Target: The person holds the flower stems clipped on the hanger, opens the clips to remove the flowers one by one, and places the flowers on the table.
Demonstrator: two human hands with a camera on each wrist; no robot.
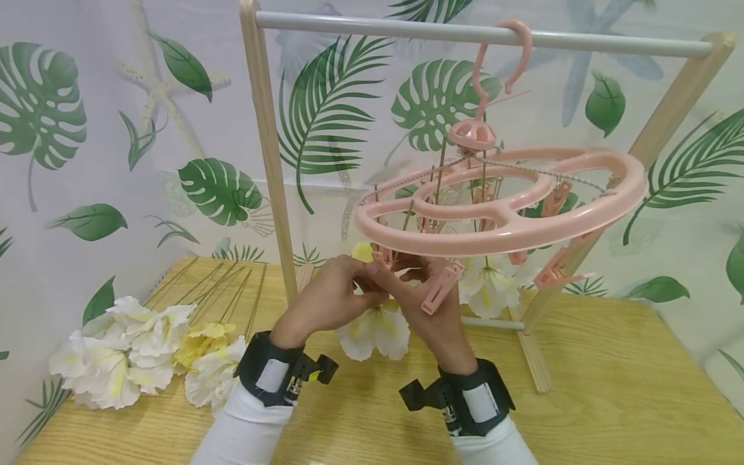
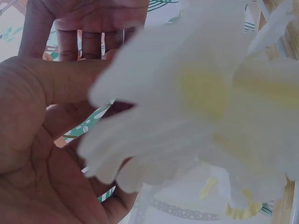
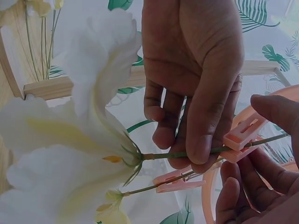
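Note:
A white artificial flower (image 1: 378, 332) with a yellow centre hangs head-down below my hands. In the right wrist view my left hand (image 3: 194, 60) pinches its green stem (image 3: 175, 155) between thumb and fingers, just behind the bloom. A pink clothespin (image 3: 245, 130) sits around that stem. My right hand (image 1: 433, 316) pinches this clothespin, its thumb on one side and fingers on the other. Above both hands is the pink oval drying hanger (image 1: 442, 244), hooked on a rail. White petals (image 2: 154, 98) cover much of the left wrist view.
The white rail (image 1: 372, 26) has wooden legs (image 1: 270, 155). Other pegs hang around the hanger, one pink peg (image 1: 443, 287) in front of my right hand. Another white flower (image 1: 488, 290) hangs behind. At left, several white flowers (image 1: 124, 349) and a yellow flower (image 1: 203, 342) lie on the wooden table (image 1: 628, 387).

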